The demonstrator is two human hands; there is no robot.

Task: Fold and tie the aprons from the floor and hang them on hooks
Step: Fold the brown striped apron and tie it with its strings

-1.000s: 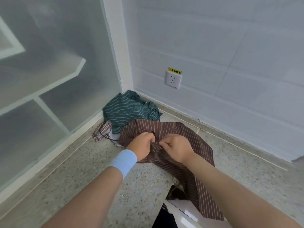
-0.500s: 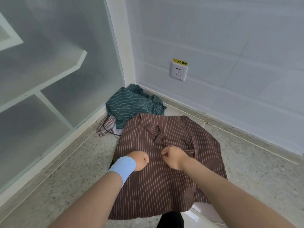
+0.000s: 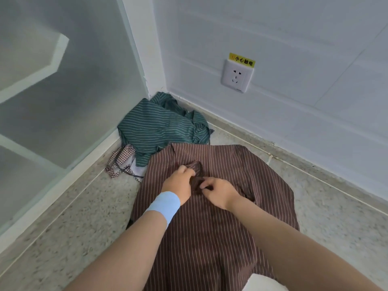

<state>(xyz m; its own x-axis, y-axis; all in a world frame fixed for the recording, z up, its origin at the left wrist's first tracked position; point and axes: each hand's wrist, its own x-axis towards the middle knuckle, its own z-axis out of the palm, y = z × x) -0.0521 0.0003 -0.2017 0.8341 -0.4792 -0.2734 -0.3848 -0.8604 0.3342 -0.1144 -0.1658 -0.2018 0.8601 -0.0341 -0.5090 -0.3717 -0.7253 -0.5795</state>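
Your left hand (image 3: 178,185) rests on the brown striped apron (image 3: 199,238), which lies spread out on the speckled floor (image 3: 73,217) directly in front of you, its top edge toward the corner of the room. That hand's grip is narrow: the fingers curl in and pinch a small bunched fold of brown cloth near the apron's upper middle. Your right hand (image 3: 220,192) sits just beside it, and its grip is tight too, with thumb and forefinger nipping the same dark ridge of fabric from the other side and the remaining fingers curled under. A light blue wristband (image 3: 164,205) wraps your left wrist. Beyond the brown apron, a green striped apron (image 3: 159,124) lies crumpled in the corner, its near edge meeting the brown one's top. A small checked cloth (image 3: 123,156) with thin straps lies at the green apron's left, near the base of the frosted glass panel (image 3: 63,91). On the white wall to the right, a socket (image 3: 237,75) sits under a yellow label (image 3: 241,60).
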